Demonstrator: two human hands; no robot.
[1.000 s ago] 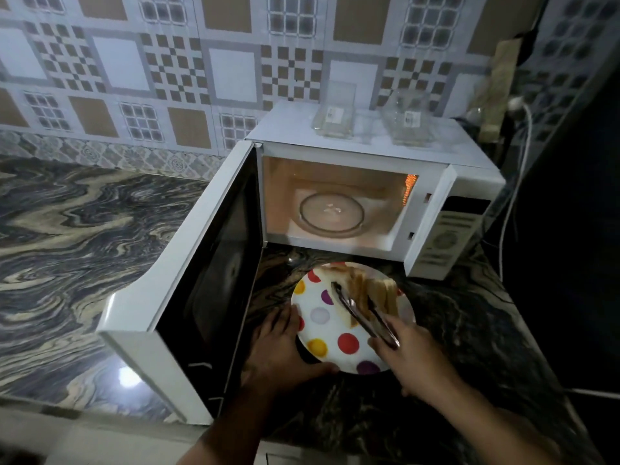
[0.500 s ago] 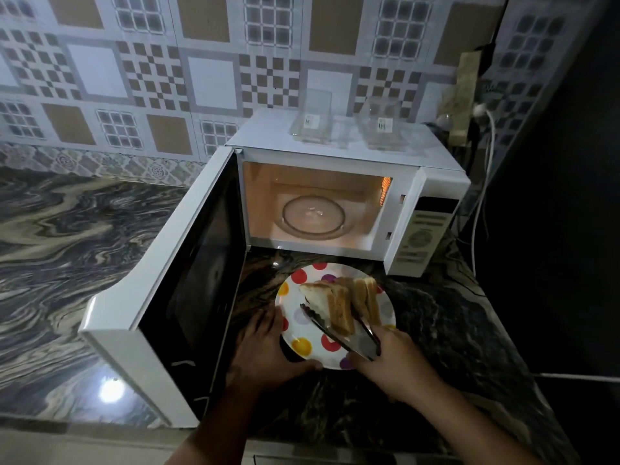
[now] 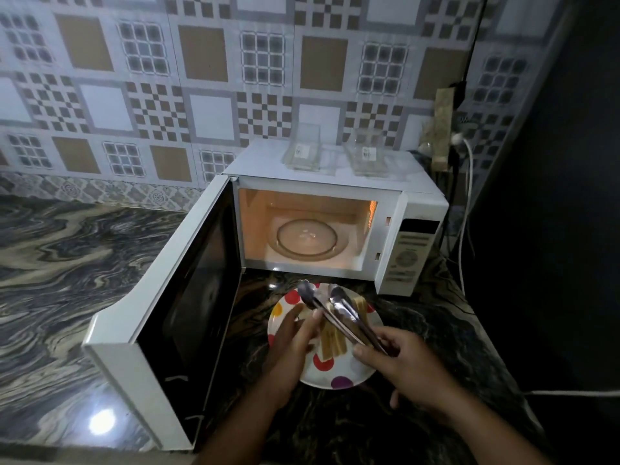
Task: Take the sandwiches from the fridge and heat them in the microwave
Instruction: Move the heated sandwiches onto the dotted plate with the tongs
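Two small container labels (image 3: 299, 149) unreadable, right hand (image 3: 402, 367) gripping tongs (image 3: 339, 313), left hand (image 3: 295, 333) fingers touching them.

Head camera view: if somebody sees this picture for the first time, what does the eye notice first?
First, the white microwave, its door swung wide to the left and its lit inside empty. In front of it, a polka-dot plate of sandwiches sits on the counter, where the right hand holds metal tongs above them.

L hand (image 3: 295, 337): reaching up from lower centre of frame, fingers extending, loosely bent. R hand (image 3: 399, 360): lower right, fingers curling in a pinching grip.
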